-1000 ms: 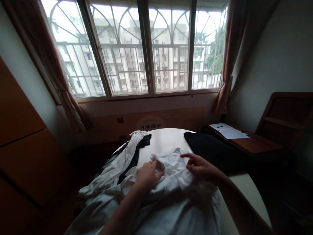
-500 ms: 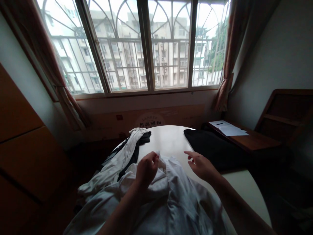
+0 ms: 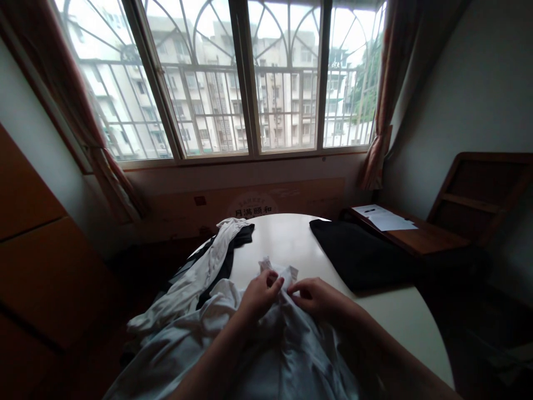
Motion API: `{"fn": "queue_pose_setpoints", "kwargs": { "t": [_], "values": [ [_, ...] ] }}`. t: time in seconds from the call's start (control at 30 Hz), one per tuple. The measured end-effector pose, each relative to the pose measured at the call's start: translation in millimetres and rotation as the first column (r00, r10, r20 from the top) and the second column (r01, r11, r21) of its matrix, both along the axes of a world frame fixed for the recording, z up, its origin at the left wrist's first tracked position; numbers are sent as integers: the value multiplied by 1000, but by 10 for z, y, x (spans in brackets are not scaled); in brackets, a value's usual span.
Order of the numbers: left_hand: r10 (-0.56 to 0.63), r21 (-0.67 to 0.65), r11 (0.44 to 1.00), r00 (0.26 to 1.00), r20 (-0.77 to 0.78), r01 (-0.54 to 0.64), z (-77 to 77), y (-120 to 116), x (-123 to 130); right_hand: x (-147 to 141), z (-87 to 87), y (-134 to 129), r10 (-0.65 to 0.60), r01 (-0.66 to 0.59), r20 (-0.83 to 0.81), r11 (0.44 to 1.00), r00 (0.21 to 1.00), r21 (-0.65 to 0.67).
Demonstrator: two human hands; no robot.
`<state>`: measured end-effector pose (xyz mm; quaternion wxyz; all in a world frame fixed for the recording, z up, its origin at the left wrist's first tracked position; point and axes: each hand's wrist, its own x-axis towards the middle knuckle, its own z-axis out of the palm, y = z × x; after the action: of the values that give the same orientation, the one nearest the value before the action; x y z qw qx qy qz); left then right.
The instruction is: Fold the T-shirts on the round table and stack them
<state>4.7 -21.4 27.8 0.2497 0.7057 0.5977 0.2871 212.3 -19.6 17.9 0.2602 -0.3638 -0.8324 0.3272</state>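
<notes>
A white shirt lies rumpled across the near part of the round white table, with its collar end toward the window. My left hand is closed on the cloth near the collar, thumb and fingers pinched together. Close beside it on the right, my right hand bends its fingers onto the other side of the shirt's front and pinches the fabric there. The fingertips of both hands are partly lost in the folds.
White and dark clothes lie in a heap along the table's left edge. A folded black garment rests on the right side. Beyond it, papers and a pen lie on a wooden chair. A barred window and curtains stand ahead.
My right hand has come down and left from above the table onto the shirt. My left hand has shifted slightly right and lower, still at the collar. The view has turned a little.
</notes>
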Motion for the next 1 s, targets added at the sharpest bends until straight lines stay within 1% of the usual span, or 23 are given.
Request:
{"fn": "queue_pose_setpoints", "kwargs": {
  "t": [0.1,0.2,0.27,0.3,0.33,0.37,0.4,0.47,0.5,0.53,0.6,0.67,0.73,0.83,0.9,1.0],
  "values": [
    [4,10,1000,997,73,-4,-47,35,-22,-26,15,-28,51,-52,35,998,998,35],
    [-2,-38,999,991,133,7,-98,88,-30,-67,53,-72,14,-20,64,995,998,97],
    [-5,-108,994,969,247,32,-119,133,-44,-83,77,-87,-4,-4,84,995,996,104],
    [-8,-146,987,944,331,60,-121,154,-54,-82,84,-84,-25,16,92,995,995,102],
    [-18,-187,977,907,421,106,-118,172,-66,-72,88,-72,-73,63,88,992,993,106],
    [-27,-227,960,862,506,164,-108,183,-79,-52,88,-50,-146,137,74,984,987,116],
    [-32,-257,941,814,579,219,-95,188,-91,-23,83,-17,-241,233,46,964,970,131],
    [-17,-298,909,743,669,290,-60,179,-111,56,65,68,-431,429,-26,889,902,161],
    [2,-309,905,722,692,293,-43,168,-116,100,53,116,-497,498,-56,851,866,168],
    [28,-312,909,708,706,275,-26,156,-119,140,39,160,-539,543,-73,823,839,169],
    [70,-304,928,700,711,217,5,134,-114,195,9,230,-578,584,-86,795,811,164],
    [74,-277,945,713,697,173,30,121,-103,202,-19,261,-570,576,-83,802,817,160],
    [68,-244,959,720,691,144,52,111,-88,168,-42,256,-517,524,-88,836,851,161],
    [80,-225,967,700,709,118,86,79,-62,96,-60,218,-418,435,-130,886,899,162],
    [91,-238,964,691,717,120,111,45,-46,67,-65,200,-381,404,-159,902,911,153],
    [94,-281,945,682,725,169,150,-9,-39,60,-78,207,-362,390,-192,910,912,139]
  ]
}}
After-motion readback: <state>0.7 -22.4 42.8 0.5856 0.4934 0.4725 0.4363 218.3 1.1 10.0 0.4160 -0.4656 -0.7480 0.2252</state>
